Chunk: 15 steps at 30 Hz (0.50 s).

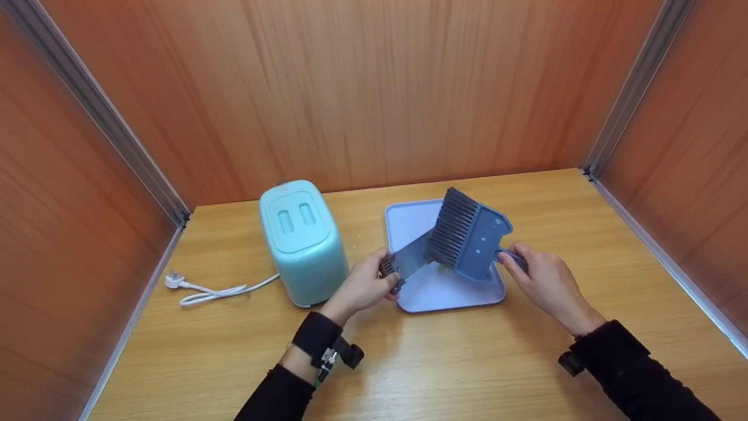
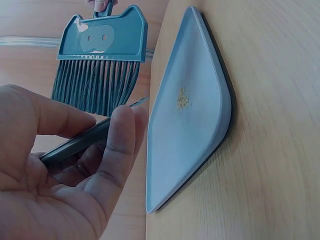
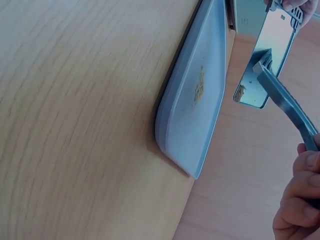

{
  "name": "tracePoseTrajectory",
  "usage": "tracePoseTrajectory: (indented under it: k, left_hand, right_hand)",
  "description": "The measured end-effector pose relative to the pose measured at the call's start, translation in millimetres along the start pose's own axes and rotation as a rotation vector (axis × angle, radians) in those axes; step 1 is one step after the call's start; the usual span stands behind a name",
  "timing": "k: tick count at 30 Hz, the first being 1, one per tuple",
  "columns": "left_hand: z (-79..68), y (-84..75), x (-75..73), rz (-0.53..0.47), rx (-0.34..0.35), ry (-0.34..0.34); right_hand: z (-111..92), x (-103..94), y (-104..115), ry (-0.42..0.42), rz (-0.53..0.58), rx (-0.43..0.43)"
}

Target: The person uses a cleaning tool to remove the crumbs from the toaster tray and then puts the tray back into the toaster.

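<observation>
My left hand [image 1: 363, 285] grips the slotted end of a flat metal crumb tray [image 1: 412, 257], held tilted above a pale lavender tray [image 1: 450, 297]. In my right hand [image 1: 549, 283] is the handle of a blue-grey hand brush [image 1: 484, 242] with dark bristles. Its bristles overlap the upper part of the crumb tray in the head view. A few brown crumbs [image 3: 240, 93] cling near the crumb tray's far end in the right wrist view. Below, a small pile of yellowish crumbs [image 2: 183, 98] lies on the lavender tray.
To the left stands a mint-green toaster [image 1: 310, 257] with a lid on top. Its white cord and plug [image 1: 175, 281] lie on the wooden table [image 1: 467, 362]. Wood-grain panels [image 1: 362, 88] enclose the table at the back and sides.
</observation>
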<state>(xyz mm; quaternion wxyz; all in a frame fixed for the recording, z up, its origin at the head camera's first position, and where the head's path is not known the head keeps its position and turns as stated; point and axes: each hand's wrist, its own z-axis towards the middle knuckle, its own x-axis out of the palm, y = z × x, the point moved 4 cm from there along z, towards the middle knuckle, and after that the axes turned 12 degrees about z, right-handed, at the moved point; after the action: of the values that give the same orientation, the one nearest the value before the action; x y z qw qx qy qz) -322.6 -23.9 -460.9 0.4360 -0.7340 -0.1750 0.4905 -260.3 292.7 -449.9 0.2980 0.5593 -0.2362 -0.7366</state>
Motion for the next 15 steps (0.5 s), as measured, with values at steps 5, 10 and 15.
tracePoseTrajectory:
  k: [5, 10, 15]
  left_hand:
    - [0.4, 0.2, 0.0, 0.043, 0.002, -0.013]
    - [-0.2, 0.4, -1.8, 0.087, 0.03, -0.034]
    - [0.3, -0.2, -0.8, 0.087, 0.042, -0.037]
  right_hand:
    - [-1, -11.1, -4, -0.024, 0.005, -0.005]
    - [-4, -7.3, 9, 0.002, 0.145, -0.064]
    - [-8, 7.4, 21, 0.094, 0.21, -0.076]
